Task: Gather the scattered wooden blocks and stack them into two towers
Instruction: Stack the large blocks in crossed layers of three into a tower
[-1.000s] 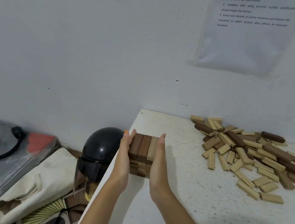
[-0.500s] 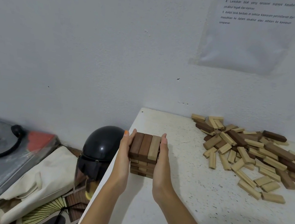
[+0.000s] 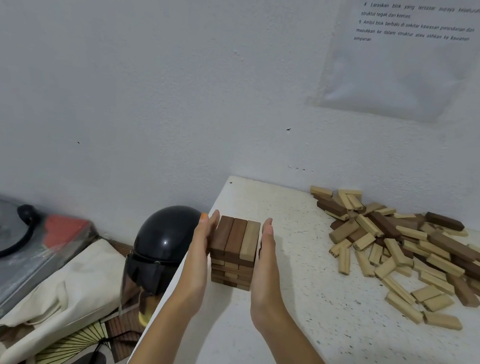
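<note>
Head view: block tower (image 3: 235,250) between left hand (image 3: 197,264) and right hand (image 3: 266,276).

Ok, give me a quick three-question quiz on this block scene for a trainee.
1. True or false: the left hand and right hand flank the tower with straight fingers.
2. The tower's top layer shows: A) three dark blocks; B) two dark, one light; C) three light.
3. Where does the loose pile lie on the table relative to the tower?
Key: 1 true; 2 B; 3 to its right, farther back.
</note>
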The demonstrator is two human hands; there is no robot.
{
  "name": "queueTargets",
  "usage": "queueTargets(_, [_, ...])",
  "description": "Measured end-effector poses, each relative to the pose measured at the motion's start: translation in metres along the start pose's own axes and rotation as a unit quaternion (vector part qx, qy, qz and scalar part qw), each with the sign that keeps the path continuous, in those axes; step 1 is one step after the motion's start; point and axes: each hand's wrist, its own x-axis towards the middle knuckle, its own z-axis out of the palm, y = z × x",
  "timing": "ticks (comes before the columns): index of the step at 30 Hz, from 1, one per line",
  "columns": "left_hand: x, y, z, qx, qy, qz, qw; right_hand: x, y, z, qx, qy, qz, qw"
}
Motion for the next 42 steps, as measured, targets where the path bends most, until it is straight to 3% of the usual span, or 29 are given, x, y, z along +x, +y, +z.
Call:
queueTargets(6, [-0.001, 0.019, -0.004, -0.01, 0.033, 0.063, 0.997, -0.017, -0.03, -0.021, -0.001, 0.029, -0.06, 0.998])
queueTargets(13, [-0.025, 0.046, 0.044, 0.042, -0.004, 0.26, 0.965, -0.024, -0.046, -0.054, -0.021, 0.097, -0.151, 0.984])
queueTargets(18, [-0.03, 0.037, 0.093, 0.103, -0.086, 0.278, 0.951, -0.026, -0.057, -0.088, -0.031, 0.145, -0.159, 0.976])
queueTargets(22, [-0.028, 0.018, 0.125, 0.102, -0.13, 0.242, 0.956, -0.022, -0.057, -0.127, -0.036, 0.189, -0.165, 0.967])
queueTargets(31, [0.006, -0.031, 0.171, 0.188, -0.167, 0.194, 0.948, 0.003, -0.06, -0.206, -0.072, 0.275, -0.154, 0.946])
queueTargets(42, [0.071, -0.05, 0.201, 0.312, -0.16, 0.275, 0.895, 0.052, -0.06, -0.245, -0.287, 0.246, -0.201, 0.903])
